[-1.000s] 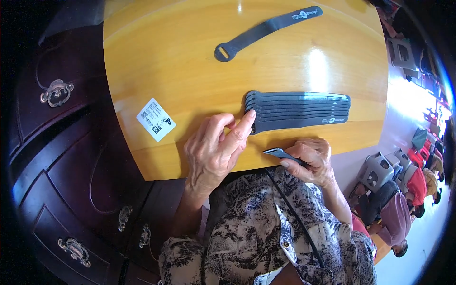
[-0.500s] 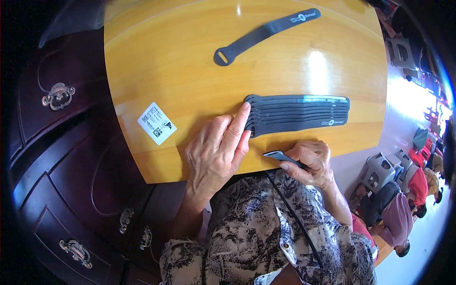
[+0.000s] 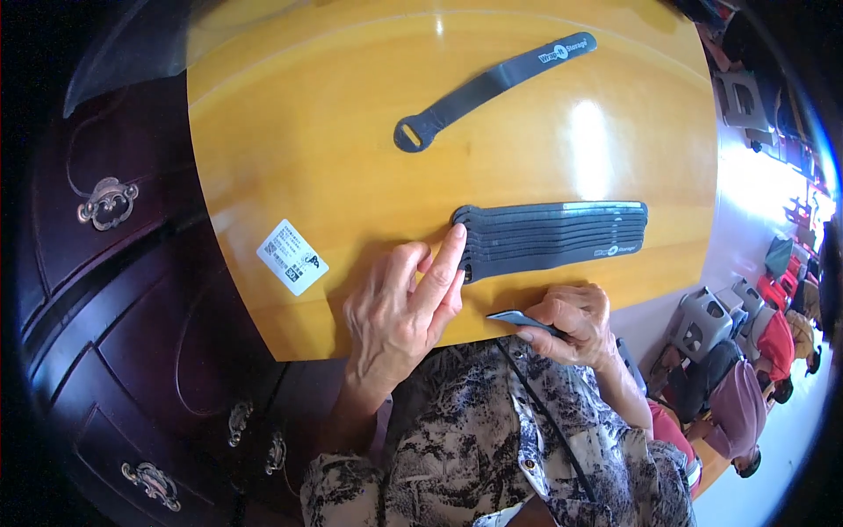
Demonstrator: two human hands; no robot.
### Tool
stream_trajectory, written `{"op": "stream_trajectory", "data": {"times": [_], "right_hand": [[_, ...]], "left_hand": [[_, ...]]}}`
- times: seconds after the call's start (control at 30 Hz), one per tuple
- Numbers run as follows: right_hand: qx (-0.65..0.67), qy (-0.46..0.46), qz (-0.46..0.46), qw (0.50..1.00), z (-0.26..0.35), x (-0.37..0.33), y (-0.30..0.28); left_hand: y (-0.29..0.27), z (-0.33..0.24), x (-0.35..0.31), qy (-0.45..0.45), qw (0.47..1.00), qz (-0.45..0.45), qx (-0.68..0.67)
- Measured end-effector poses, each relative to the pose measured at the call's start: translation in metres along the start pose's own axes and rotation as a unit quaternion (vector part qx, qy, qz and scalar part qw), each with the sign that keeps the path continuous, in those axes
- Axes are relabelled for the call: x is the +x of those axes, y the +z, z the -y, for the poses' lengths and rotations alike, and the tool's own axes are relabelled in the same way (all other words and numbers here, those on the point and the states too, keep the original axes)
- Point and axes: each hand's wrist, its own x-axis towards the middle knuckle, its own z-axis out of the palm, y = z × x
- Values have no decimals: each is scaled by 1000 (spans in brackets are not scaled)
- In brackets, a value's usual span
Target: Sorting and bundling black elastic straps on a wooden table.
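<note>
A fanned row of dark grey hook-and-loop straps (image 3: 553,237) lies overlapped on the yellow table, slotted ends to the left. My left hand (image 3: 399,307) rests at those ends, index finger stretched out and touching them; nothing shows in its grasp. Close to the table's near edge, my right hand (image 3: 575,323) is closed on a flat, dark object (image 3: 520,319) with a pale edge. Its tip points left, and the rest is hidden in the fingers, so its kind is unclear. One more strap (image 3: 479,90) lies apart and slanted farther back, its slotted end at lower left.
A white printed label (image 3: 292,257) is on the table (image 3: 351,149) at left. Dark wooden cabinets with metal handles (image 3: 107,204) stand along the left side. Beyond the right edge are grey plastic stools (image 3: 702,325) and several seated people.
The table and straps sit slightly lower in the picture, as do both hands, as though the view tilted. Both hands keep nearly the same pose and hold.
</note>
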Motion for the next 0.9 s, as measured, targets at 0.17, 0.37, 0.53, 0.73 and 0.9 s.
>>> {"op": "stream_trajectory", "data": {"times": [0.17,0.37,0.53,0.73,0.9], "right_hand": [[-4,-7,18,1000,3,5,-4],[-15,-11,25,1000,-2,3,-4],[-3,-4,26,1000,0,6,-4],[-2,-17,16,1000,0,5,-3],[9,-24,8,1000,0,6,-3]], "left_hand": [[-3,2,2,6,1000,10,-3],[-6,2,11,-10,998,42,-51],[-9,0,18,-49,997,49,-40],[-5,-2,17,-39,999,37,0],[-3,-4,17,-42,999,23,20]]}}
